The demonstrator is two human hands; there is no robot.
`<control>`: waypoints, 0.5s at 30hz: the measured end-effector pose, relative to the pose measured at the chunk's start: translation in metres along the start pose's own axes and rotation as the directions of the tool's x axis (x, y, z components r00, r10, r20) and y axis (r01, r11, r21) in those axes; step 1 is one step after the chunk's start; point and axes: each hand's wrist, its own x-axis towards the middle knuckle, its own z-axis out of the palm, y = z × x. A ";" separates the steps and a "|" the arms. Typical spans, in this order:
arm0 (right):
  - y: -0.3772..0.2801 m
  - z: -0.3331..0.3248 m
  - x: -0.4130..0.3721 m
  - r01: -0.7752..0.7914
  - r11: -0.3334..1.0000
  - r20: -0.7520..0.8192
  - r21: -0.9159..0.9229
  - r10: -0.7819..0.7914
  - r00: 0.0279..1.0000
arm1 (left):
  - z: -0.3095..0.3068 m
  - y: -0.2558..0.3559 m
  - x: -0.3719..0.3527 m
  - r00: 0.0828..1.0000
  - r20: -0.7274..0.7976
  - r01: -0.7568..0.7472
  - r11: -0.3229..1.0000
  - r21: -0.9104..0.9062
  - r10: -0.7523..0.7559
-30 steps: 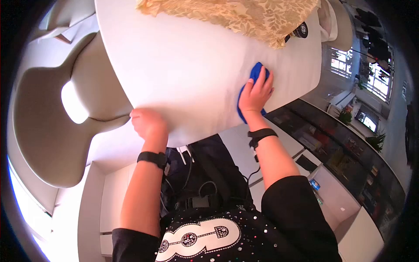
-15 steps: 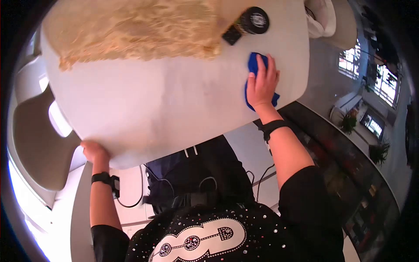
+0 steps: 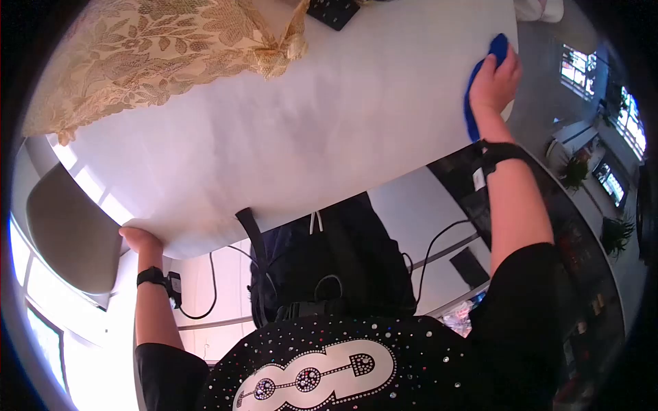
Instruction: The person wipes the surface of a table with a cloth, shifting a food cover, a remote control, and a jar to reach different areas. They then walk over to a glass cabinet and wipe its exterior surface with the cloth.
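A blue cloth [image 3: 471, 109] lies at the right edge of the white table [image 3: 384, 103]. My right hand [image 3: 495, 83] is closed over it, pressing it against the tabletop, with part of the cloth showing beyond the fingers. At the table's near left corner, my left hand [image 3: 142, 240] grips the edge; some of its fingers are hidden. Both wrists wear black bands.
A gold lace tablecloth [image 3: 171, 58] covers the far left of the table. Beside it lies a black object with small buttons [image 3: 334, 12], cut off by the view. A black strap [image 3: 252, 229] overlaps the near edge. A chair [image 3: 75, 233] stands at the left.
My right hand has moved right with the blue cloth, from the tabletop to the right edge. The view has shifted, and the round black-lidded jar is out of sight. My left hand stays at the corner.
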 end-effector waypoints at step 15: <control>-0.006 -0.014 0.013 -0.515 0.850 -0.008 -0.112 0.517 0.856 | -0.059 0.007 -0.033 0.885 0.271 0.217 -0.179 -0.960 -0.379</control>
